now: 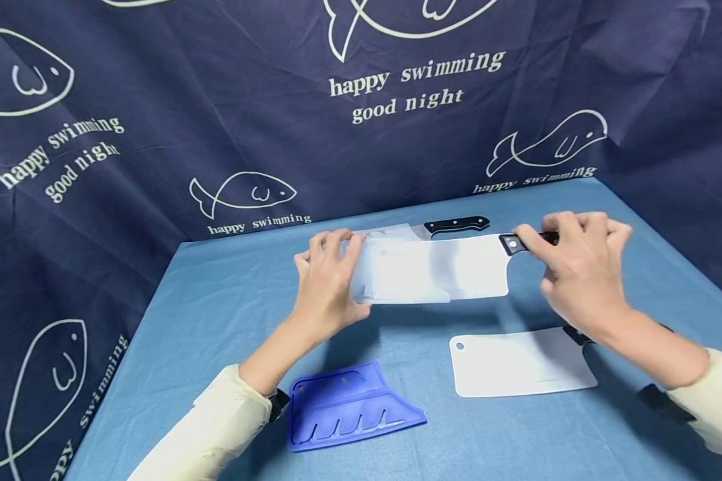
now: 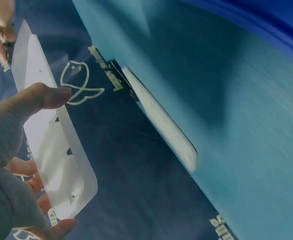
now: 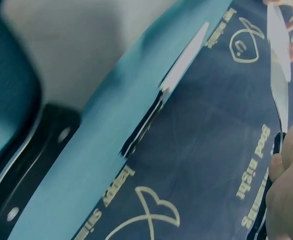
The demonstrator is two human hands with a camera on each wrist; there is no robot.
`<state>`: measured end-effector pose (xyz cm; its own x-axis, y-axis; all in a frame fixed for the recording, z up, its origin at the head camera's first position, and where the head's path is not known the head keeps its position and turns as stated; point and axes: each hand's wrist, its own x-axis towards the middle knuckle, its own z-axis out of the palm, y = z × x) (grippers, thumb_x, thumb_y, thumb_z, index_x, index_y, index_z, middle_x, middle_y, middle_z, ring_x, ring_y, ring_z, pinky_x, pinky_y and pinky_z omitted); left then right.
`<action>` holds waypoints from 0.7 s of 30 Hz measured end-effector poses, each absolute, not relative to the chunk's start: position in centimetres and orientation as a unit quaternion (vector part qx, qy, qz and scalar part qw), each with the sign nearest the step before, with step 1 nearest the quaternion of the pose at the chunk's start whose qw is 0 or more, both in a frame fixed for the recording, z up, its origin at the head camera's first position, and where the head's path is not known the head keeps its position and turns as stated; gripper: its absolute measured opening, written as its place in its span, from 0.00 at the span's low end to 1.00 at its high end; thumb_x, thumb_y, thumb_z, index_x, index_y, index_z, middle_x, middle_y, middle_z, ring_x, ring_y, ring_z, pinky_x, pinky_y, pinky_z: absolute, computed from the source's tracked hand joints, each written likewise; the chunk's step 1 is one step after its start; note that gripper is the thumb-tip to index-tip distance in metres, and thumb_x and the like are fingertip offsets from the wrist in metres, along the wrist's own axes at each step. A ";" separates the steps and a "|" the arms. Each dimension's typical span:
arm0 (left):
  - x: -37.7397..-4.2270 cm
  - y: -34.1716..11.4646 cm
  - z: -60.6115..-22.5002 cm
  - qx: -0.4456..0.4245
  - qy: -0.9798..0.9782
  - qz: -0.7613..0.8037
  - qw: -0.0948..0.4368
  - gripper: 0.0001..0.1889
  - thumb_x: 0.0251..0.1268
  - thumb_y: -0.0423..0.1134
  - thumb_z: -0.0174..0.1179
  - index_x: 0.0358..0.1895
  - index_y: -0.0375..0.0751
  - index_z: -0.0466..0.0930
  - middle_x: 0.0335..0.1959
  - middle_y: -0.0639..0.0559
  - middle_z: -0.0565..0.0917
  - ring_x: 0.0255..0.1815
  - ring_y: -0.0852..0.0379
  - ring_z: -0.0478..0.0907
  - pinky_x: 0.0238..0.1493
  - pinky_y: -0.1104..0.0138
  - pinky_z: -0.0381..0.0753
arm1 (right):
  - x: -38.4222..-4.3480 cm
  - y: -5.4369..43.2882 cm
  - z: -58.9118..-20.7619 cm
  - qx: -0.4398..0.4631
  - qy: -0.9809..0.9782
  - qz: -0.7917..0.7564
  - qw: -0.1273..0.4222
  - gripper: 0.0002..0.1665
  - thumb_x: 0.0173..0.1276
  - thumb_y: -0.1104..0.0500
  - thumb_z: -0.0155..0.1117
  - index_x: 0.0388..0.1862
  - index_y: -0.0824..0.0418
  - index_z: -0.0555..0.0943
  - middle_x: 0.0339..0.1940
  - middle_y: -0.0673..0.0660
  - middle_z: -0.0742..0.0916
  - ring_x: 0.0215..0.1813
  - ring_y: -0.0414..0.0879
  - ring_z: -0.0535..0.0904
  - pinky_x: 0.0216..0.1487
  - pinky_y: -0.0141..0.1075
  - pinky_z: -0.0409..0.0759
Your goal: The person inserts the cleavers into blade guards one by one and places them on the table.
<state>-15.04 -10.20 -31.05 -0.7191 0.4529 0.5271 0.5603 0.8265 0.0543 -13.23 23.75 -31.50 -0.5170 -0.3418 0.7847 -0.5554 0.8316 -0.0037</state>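
Observation:
My left hand grips a whitish translucent blade guard, thumb on its near edge and fingers beneath in the left wrist view. Black cleaver handle in its grasp, my right hand holds a raised cleaver with the blade pointing left. The guard overlaps the front part of that blade, and both are held above the table. On the right wrist view's right side, the blade runs up from the hand into the guard.
Behind the raised cleaver lies a second black-handled knife, its blade partly hidden. Another cleaver lies at front right, beneath my right arm. A blue blade guard with slots is at front left. Dark printed cloth hangs behind the blue table.

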 end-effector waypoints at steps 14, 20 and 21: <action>-14.4 -7.2 -31.8 -0.251 -0.935 -0.134 0.211 0.51 0.24 0.46 0.79 0.64 0.44 0.67 0.60 0.46 0.67 0.64 0.42 0.57 0.47 0.46 0.62 | -14.3 19.2 -32.2 0.252 -0.875 0.111 0.398 0.35 0.40 0.79 0.48 0.48 0.55 0.76 0.37 0.65 0.74 0.40 0.66 0.65 0.40 0.63 0.55; -14.3 -7.4 -31.8 -0.253 -0.939 -0.135 0.187 0.52 0.25 0.47 0.78 0.66 0.45 0.65 0.61 0.46 0.66 0.63 0.43 0.58 0.48 0.44 0.63 | -14.3 19.6 -32.3 0.256 -0.887 0.104 0.369 0.37 0.42 0.80 0.48 0.50 0.54 0.78 0.38 0.64 0.74 0.40 0.65 0.64 0.40 0.62 0.56; -14.3 -7.4 -31.8 -0.253 -0.940 -0.134 0.185 0.52 0.25 0.47 0.78 0.66 0.45 0.65 0.61 0.46 0.66 0.63 0.43 0.58 0.48 0.44 0.63 | -14.2 19.7 -32.3 0.256 -0.888 0.104 0.367 0.37 0.42 0.80 0.48 0.50 0.54 0.78 0.38 0.64 0.74 0.40 0.65 0.64 0.40 0.62 0.56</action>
